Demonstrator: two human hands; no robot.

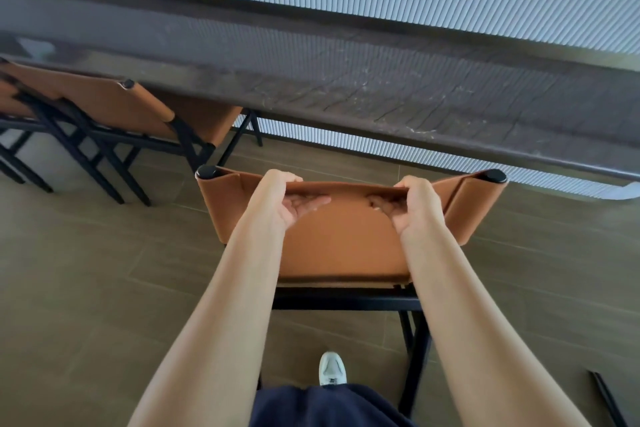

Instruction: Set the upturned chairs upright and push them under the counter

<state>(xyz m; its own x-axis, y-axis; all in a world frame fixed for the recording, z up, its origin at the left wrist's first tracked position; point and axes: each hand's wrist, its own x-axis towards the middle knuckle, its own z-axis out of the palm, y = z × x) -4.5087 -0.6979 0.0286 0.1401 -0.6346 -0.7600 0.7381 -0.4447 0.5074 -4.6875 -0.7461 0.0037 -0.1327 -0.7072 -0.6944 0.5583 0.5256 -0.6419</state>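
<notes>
Your left hand (287,198) and right hand (415,204), set apart, each grip the top edge of the chair's (346,246) backrest. The chair is upright, just short of the counter (381,97). A second chair (114,104) sits tucked under the counter to its left. Your shoe (331,368) shows below the seat frame.

Matt leather chair (346,246), rough counter (346,80)
</notes>
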